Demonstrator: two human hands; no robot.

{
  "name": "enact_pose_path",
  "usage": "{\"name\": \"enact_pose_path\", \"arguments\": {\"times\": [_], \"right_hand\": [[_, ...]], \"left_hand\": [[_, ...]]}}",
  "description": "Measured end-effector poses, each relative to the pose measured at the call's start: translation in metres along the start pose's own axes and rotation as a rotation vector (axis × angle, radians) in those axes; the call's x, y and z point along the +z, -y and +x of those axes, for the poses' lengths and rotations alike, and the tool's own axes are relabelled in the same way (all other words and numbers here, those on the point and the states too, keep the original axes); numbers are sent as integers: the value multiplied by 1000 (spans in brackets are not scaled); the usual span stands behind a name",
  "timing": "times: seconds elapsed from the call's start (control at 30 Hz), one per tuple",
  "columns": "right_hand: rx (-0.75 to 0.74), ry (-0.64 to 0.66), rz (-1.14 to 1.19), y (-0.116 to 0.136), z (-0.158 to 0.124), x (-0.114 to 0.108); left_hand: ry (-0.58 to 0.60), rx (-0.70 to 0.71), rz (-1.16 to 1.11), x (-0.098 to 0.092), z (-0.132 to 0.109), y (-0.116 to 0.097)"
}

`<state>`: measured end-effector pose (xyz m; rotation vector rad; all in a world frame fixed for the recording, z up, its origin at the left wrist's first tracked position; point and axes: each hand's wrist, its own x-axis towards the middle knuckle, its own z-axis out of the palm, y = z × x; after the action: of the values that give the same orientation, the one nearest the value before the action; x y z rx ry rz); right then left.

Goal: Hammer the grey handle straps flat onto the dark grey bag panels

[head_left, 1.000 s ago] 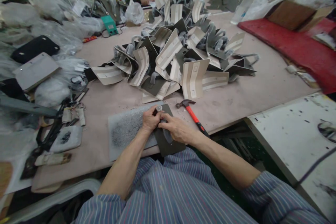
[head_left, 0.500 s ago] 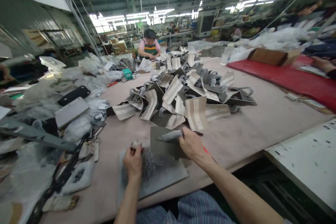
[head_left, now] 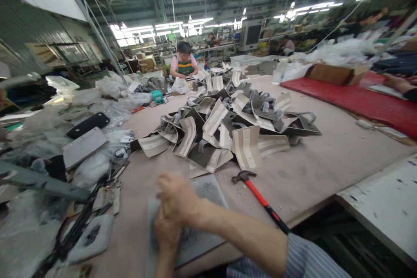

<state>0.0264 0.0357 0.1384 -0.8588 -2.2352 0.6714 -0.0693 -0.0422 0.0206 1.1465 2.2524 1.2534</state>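
Over the grey board (head_left: 208,243) in front of me, my two hands come together. My right hand (head_left: 180,200) crosses on top of my left hand (head_left: 167,228); its fingers are smeared by motion. The left fingers are covered by the right hand, so whatever may lie between them is hidden. Dark specks cover the board's far part. Just beyond it rises a pile of dark grey panels (head_left: 205,154) with pale backing strips and grey wrapped handles. To the right of the board lies a claw hammer (head_left: 260,197) with a red and black handle.
Plastic bags (head_left: 94,165), a black case-like piece (head_left: 87,125) and a grey metal bar (head_left: 42,182) crowd the left side. A teal box (head_left: 157,97) stands farther back. A co-worker (head_left: 184,63) sits across the table. At right are a red sheet (head_left: 325,91) and a white table (head_left: 387,204).
My right hand has let go of the grey panel and moved left onto my left hand. A panel now lies at the pile's near edge. The hammer, mostly hidden before, is uncovered.
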Motion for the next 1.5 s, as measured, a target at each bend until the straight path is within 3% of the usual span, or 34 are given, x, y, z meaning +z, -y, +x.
{"name": "enact_pose_path", "arguments": {"times": [0.07, 0.17, 0.23, 0.33, 0.43, 0.6, 0.73, 0.8, 0.87, 0.9, 0.97, 1.1, 1.17, 1.3, 1.5], "right_hand": [[158, -168, -72, -53, -2, -36], [501, -621, -143, -133, -21, -104], [645, -800, -183, -174, -41, -145], [745, -857, -157, -212, -67, -176], [734, -771, -46, -229, -73, -181], [687, -626, 73, -219, -53, -187], [581, -578, 78, -173, -45, -183], [338, -627, 41, -141, -51, -169], [-2, -632, 25, -109, -67, -145], [-144, -583, 28, -95, -79, -131], [-286, -377, 36, -79, -109, -102], [-209, 147, -32, -89, -177, -59], [-118, 270, -25, -106, -203, -52], [-60, 319, 42, -123, -217, -54], [-19, 227, -181, -115, -204, -44]], "left_hand": [[4, -55, -38, -2, 0, 0], [18, -182, -53, -4, 1, -1], [29, -224, -44, -4, 3, -1], [46, -238, -25, -2, 6, -1], [57, -238, -3, -1, 8, -1], [-1, -152, -23, -1, 4, -3], [-35, -61, -74, 1, 0, -4], [-39, -48, -89, 2, -1, -4], [-38, -44, -116, 3, -2, -5], [-33, -44, -136, 3, -2, -5], [-25, -44, -169, 3, -3, -5], [-43, -56, -180, 4, -4, 4], [-46, -72, -195, 4, -3, 8], [13, -66, -309, 9, 1, -3], [269, 61, -550, 46, 6, -62]]}}
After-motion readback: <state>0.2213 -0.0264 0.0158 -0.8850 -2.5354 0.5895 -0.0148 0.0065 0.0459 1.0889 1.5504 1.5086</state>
